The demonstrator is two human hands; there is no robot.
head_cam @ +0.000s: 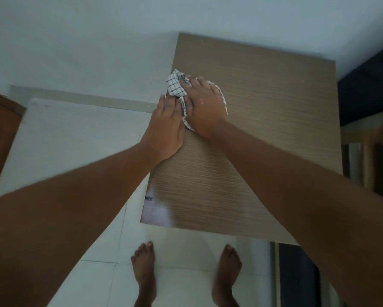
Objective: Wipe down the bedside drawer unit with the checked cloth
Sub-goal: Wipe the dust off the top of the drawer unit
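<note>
The bedside drawer unit (263,134) shows its brown wood-grain top, seen from above. A white cloth with a black check (175,85) lies bunched at the top's left edge, toward the back. My right hand (205,109) lies flat on the cloth, pressing it to the wood, and covers most of it. My left hand (167,127) rests at the unit's left edge beside the right hand, its fingertips touching the cloth's lower fold. Whether the left fingers grip the cloth is hidden.
A white wall runs behind the unit. White floor tiles (75,151) spread to the left and front, where my bare feet (186,273) stand. A brown wooden panel (0,138) is at the far left. Dark furniture (367,91) stands close on the right.
</note>
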